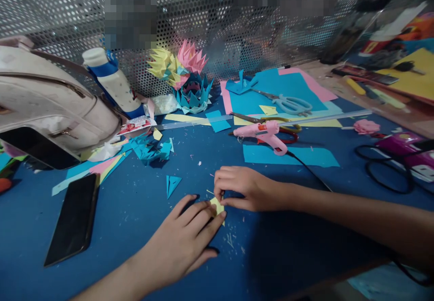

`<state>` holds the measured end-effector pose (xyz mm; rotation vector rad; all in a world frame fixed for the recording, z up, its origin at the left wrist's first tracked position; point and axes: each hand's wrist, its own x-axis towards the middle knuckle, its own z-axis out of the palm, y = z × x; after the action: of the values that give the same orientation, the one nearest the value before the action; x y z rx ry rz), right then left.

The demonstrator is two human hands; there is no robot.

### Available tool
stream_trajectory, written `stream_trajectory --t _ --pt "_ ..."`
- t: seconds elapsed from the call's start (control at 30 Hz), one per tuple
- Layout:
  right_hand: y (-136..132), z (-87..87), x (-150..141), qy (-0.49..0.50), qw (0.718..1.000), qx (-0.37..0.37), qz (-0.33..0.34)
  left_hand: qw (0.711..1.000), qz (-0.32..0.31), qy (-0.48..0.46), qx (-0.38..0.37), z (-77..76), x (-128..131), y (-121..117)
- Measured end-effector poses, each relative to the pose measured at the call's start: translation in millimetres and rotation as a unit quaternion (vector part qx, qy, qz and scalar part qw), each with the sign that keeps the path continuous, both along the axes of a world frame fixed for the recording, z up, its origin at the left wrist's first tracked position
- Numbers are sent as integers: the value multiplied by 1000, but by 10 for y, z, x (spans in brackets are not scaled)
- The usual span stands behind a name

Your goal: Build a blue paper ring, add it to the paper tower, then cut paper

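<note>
A small piece of yellow paper [219,207] lies on the blue tabletop [135,228], partly covered by both hands. My left hand [186,234] rests flat with its fingers spread, and its fingertips press on the paper. Coming in from the right, my right hand [241,188] has its thumb and fingers pinched at the paper's upper right edge. Just above my left hand sits a small folded blue paper triangle [172,185]. Tiny paper scraps are scattered around the hands.
Beyond my right hand lie a pink glue gun [261,131], dark scissors [256,119] and light blue scissors [291,104]. Folded paper flowers [193,93] stand at the back. Phones [73,219], a bottle [113,82] and a pale backpack [50,93] are left; a black cable [386,188] is right.
</note>
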<state>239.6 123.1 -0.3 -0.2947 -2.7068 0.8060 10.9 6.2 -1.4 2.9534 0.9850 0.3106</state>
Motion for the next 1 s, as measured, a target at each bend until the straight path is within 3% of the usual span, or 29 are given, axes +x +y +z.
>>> stream_trajectory --t 0.37,0.83,1.0 --pt "87 -6 48 23 999 -16 44 1000 -2 2 -23 4 -14 15" --pt "138 23 103 32 985 144 85 1000 0 -10 -25 8 -17 19" --pt "113 61 124 19 946 303 112 999 -6 -21 -29 2 -28 19"
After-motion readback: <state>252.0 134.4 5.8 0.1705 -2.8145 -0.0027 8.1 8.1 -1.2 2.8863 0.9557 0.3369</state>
